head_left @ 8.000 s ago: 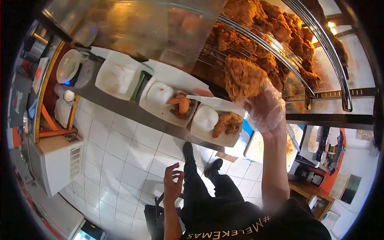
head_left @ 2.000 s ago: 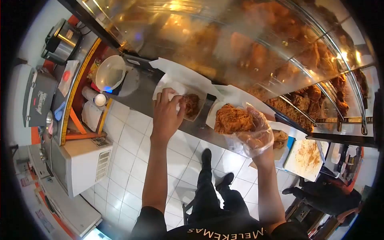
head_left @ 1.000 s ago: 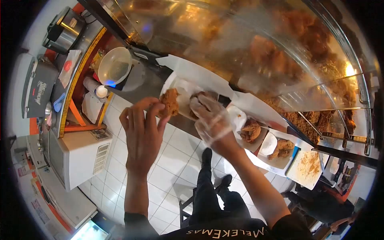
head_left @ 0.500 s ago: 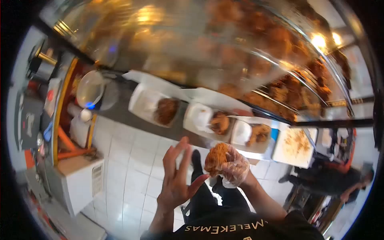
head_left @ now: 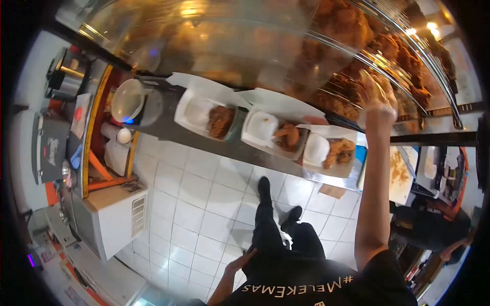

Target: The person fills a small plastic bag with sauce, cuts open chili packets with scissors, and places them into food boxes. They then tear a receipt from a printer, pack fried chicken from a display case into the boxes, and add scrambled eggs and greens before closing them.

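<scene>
My right hand (head_left: 376, 94), in a clear plastic glove, is raised at the display case, beside fried chicken pieces (head_left: 352, 30) on wire racks (head_left: 403, 76). Glare and the rack bars blur its fingers, so I cannot make out whether it grips a piece. Low beside my thigh is my left hand (head_left: 239, 263), bare, fingers stretched out, with nothing seen in it. Three open white boxes stand along the counter: a left one (head_left: 190, 121), a middle one (head_left: 251, 133) and a right one (head_left: 311, 162). Each holds a white round portion and brown fried food.
A tray with crumbs (head_left: 400, 176) lies right of the boxes. At the left end of the counter (head_left: 204, 150) stands a clear plastic tub (head_left: 127, 100). A white cabinet (head_left: 120, 219) is at lower left. Another person (head_left: 434, 227) is at the far right.
My right hand has gone up and right from in front of my body to the racks; the fried piece it held is no longer distinguishable. My left hand has dropped to my thigh.
</scene>
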Motion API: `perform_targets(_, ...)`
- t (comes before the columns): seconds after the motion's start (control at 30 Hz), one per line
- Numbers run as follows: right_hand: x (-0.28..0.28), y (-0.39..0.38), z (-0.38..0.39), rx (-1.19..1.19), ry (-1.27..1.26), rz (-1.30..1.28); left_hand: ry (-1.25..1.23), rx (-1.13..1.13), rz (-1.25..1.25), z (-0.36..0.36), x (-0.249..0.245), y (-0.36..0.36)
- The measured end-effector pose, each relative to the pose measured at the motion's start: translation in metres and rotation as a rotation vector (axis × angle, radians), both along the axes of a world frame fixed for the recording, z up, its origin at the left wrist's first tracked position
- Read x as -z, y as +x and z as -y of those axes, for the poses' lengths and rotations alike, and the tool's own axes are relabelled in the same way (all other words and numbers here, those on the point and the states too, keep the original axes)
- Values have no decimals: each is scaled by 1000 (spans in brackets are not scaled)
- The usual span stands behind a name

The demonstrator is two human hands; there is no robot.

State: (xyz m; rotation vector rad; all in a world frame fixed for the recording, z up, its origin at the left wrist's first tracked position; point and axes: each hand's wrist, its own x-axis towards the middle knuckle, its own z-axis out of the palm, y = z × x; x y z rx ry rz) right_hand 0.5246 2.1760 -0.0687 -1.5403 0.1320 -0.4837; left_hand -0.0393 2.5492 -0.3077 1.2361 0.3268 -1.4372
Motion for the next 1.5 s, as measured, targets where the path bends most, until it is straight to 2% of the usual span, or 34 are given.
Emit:
perform_targets(0.03, 6, -17, -19, 107, -78, 19, 26, -402, -321, -1, -12, -6)
perform_targets(0.1, 9, -67, -92, 142, -329, 88, 42, -156, 49, -14, 11, -38)
perform_targets(0.13, 13, -91, -133, 30, -437, 110, 51, -27, 225, -21, 35, -73)
perform_targets(0.17, 16, -105, -174, -141, -534, 127, -2, 31, 254, -26, 94, -121)
perform_targets(0.23, 21, -100, -251, -457, -780, 97, 67, 176, 145, -29, 46, -76)
perform_targets(0.3, 14, -67, -313, -685, -1273, -82, 209, 306, 283, -24, 48, -69)
perform_targets(0.33, 23, -50, -335, -761, -1357, -188, 284, 373, 344, -22, 49, -66)
perform_targets(0.4, 55, -25, -369, -912, -1526, -414, 335, 350, 648, -15, 109, -115)
perform_targets(0.47, 83, -18, -384, -785, -1716, -326, 391, -361, 39, 0, 58, -60)
perform_targets(0.53, 115, -7, -393, -669, -1793, -272, 387, -510, -57, 9, 50, -54)
perform_targets(0.6, 154, -6, -384, -591, -1763, -281, 417, -533, 88, 16, 76, -80)
perform_targets(0.63, 147, -14, -379, -618, -1841, -271, 392, -613, 48, 19, 68, -82)
perform_targets(0.7, 95, -7, -381, -644, -1994, -203, 376, -777, -43, 23, 59, -75)
perform_targets(0.73, 76, -1, -382, -795, -2052, -155, 381, -855, -106, 23, 59, -74)
perform_targets(0.77, 59, 2, -379, -950, -2104, -113, 378, -783, 149, 33, 110, -127)
perform_targets(0.8, 50, 5, -373, -1107, -2150, -72, 391, -710, 141, 34, 115, -130)
perform_targets(0.83, 85, 7, -354, -899, -1819, 105, 402, -636, 134, 36, 119, -132)
perform_targets(0.87, 83, -1, -356, -794, -1560, -76, 359, -778, -128, 31, 93, -110)
perform_targets(0.93, 79, -22, -356, -558, -1009, -408, 377, -687, 79, 39, 134, -149)
perform_targets(0.97, 94, -20, -345, -589, -1364, -177, 388, -729, -52, 35, 106, -124)
perform_targets(1.0, 84, -21, -342, -606, -1416, -234, 400, -770, -181, 29, 86, -103)
perform_targets(1.1, 67, -19, -335, -635, -1581, -308, 356, -885, -124, 28, 88, -99)
perform_targets(1.17, 95, -4, -322, -616, -1709, -229, 361, -774, -101, 20, 86, -87)
perform_targets(1.2, 96, -4, -314, -661, -1709, -220, 363, -715, -92, 17, 88, -88)
perform_targets(1.23, 97, -3, -307, -704, -1710, -206, 261, -935, 18, 21, 110, -105)
perform_targets(1.27, 96, -2, -301, -749, -1711, -190, 291, -924, -6, 19, 110, -101)
perform_targets(1.33, 63, -21, -284, -660, -1713, 118, 352, -905, -53, 14, 105, -80)
perform_targets(1.37, 41, -38, -276, -614, -1705, 268, 397, -819, 36, 9, 89, -62)
perform_targets(1.43, 3, -75, -262, -668, -1128, -25, 479, -640, 216, -9, 18, 11)
perform_targets(1.5, 2, -107, -230, -813, -685, -446, 439, -667, 428, -10, -48, 89)
